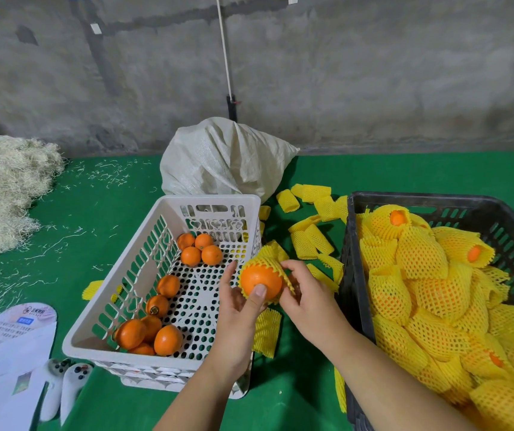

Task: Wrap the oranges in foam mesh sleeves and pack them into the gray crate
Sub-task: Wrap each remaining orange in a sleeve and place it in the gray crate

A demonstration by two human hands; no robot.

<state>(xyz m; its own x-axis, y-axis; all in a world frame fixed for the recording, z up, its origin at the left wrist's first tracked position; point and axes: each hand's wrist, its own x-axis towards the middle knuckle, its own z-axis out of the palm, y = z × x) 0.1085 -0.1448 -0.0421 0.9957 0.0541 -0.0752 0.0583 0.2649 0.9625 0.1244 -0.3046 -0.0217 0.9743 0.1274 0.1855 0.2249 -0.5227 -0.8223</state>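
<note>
Left hand (239, 309): fingers curled around an orange (260, 282), thumb pressed on its near face, index finger raised along its left side. Right hand (307, 298): fingers curled, pinching the yellow foam mesh sleeve (266, 262) that caps the orange's far side and right flank. The orange sits between both hands, above the green desk (94, 209). The white basket (143, 306) of bare oranges lies just left of the left hand. The gray crate (355, 275), filled with sleeved oranges, stands just right of the right hand. Loose sleeves (307, 244) lie beyond the hands.
</note>
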